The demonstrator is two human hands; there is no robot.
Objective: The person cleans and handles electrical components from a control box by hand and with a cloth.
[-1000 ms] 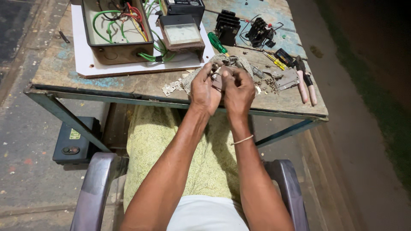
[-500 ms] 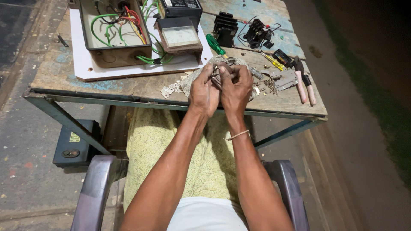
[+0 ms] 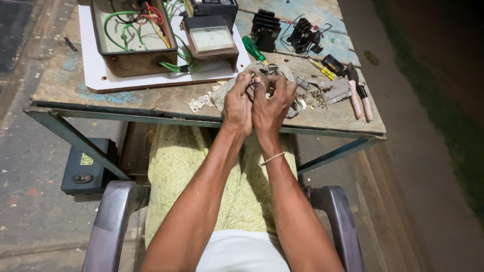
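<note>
My left hand [image 3: 238, 105] and my right hand [image 3: 272, 103] are pressed together above the front edge of a worn wooden table [image 3: 151, 98]. Both are closed around one small metal part [image 3: 258, 79], mostly hidden by the fingers. Beneath the hands a grey cloth [image 3: 224, 95] lies on the table, with small metal pieces [image 3: 199, 103] scattered at its left edge.
A brown metal box with green and red wires [image 3: 133, 35] and a meter unit [image 3: 210, 40] stand on a white board [image 3: 93, 55]. Nearby lie a green screwdriver [image 3: 252, 49], black parts [image 3: 302, 35], pink-handled pliers [image 3: 359, 95] and screws [image 3: 318, 96]. A dark box [image 3: 83, 166] sits on the floor.
Both hands stay clasped on the small part with only slight finger movement. The view has shifted a little.
</note>
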